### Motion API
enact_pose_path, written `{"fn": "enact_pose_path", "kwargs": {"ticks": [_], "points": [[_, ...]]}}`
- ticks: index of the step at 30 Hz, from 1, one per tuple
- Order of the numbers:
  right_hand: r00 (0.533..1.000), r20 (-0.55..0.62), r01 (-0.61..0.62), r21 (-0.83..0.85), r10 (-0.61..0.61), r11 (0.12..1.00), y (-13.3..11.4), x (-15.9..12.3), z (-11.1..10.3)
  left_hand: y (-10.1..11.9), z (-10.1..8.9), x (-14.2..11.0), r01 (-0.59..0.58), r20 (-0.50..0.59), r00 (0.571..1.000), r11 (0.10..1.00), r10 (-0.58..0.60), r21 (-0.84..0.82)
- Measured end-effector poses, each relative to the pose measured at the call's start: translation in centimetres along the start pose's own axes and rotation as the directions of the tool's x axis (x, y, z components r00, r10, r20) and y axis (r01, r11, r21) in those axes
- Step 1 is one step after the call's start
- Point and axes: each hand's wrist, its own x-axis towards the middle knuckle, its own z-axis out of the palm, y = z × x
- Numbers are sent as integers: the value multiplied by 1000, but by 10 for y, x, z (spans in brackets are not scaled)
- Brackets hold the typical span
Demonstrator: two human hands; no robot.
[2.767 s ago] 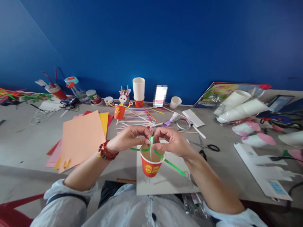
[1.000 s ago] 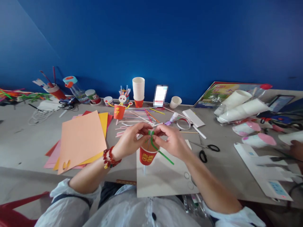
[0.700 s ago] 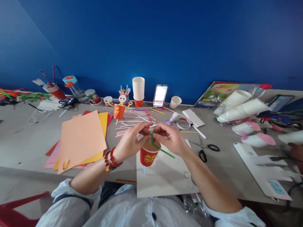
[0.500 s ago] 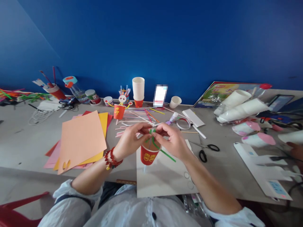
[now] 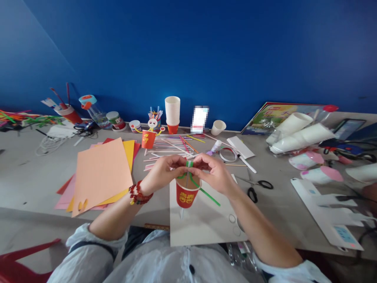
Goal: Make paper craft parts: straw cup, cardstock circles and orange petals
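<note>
Red paper cup [image 5: 186,195] is hanging over a white sheet [image 5: 203,232], straw [image 5: 182,213] running up through it and poking out the bottom. Right above the cup, the left hand [image 5: 165,169] and right hand [image 5: 216,173] both have thumb and fingers pinching the green pipe cleaner [image 5: 210,197] at the straw's top. Scissors [image 5: 257,183] sit right of the cup, peach paper [image 5: 103,177] left of it.
</note>
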Motion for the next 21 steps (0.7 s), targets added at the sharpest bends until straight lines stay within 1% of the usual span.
{"fn": "enact_pose_path", "kwargs": {"ticks": [2, 4, 7, 9, 11, 14, 16, 21], "points": [[999, 36, -24, 15, 24, 1000, 1, 1, -1, -5, -1, 1, 47, 48, 998, 994, -43, -103], [999, 38, -12, -2, 12, 1000, 3, 2, -1, -9, -1, 1, 59, 54, 997, 989, -52, -136], [1000, -9, 27, -82, -27, 996, 6, 2, 1, -11, 1, 2, 25, -1, 1000, 997, -25, -70], [999, -26, 26, -105, -29, 994, 9, 2, 2, -10, 2, 2, 1, -49, 999, 1000, -2, -8], [1000, -31, -2, -85, -1, 996, 12, 2, 1, -11, 3, 3, 7, -44, 999, 1000, -7, -13], [998, -22, -60, -20, 59, 998, 14, 4, -1, -13, 1, 4, 40, 43, 998, 992, -35, -119], [996, 11, -88, 28, 88, 996, 15, 6, -2, -15, 0, 5, 42, 77, 996, 990, -32, -131], [992, 54, -120, 81, 116, 989, 16, 11, 0, -15, 1, 4, -28, 13, 1000, 1000, 28, 0]]}}
